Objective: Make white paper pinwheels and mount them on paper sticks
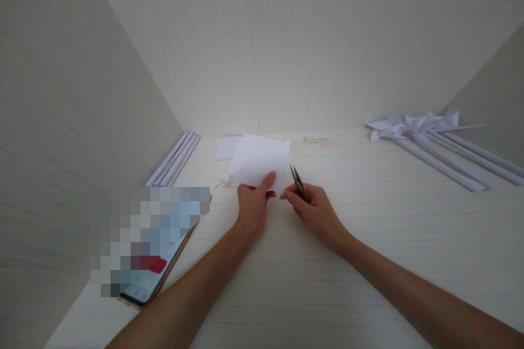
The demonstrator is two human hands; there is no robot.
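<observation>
A sheet of white paper is pinched at its near edge by my left hand, thumb on top and fingers beneath. Just right of the sheet, my right hand is closed around small dark thread snips, their two pointed blades slightly apart and aimed away from me. The thumb and index fingertip of that hand come close together near the paper's lower right corner; whether they touch anything there is too small to tell. Behind the sheet, partly covered, lies another white paper piece.
Rolled white paper tubes lie at the back left. Paper pinwheels on paper sticks rest at the back right. A phone, partly blurred out, lies front left. Pale shavings are scattered beside the paper. Walls enclose the back and sides.
</observation>
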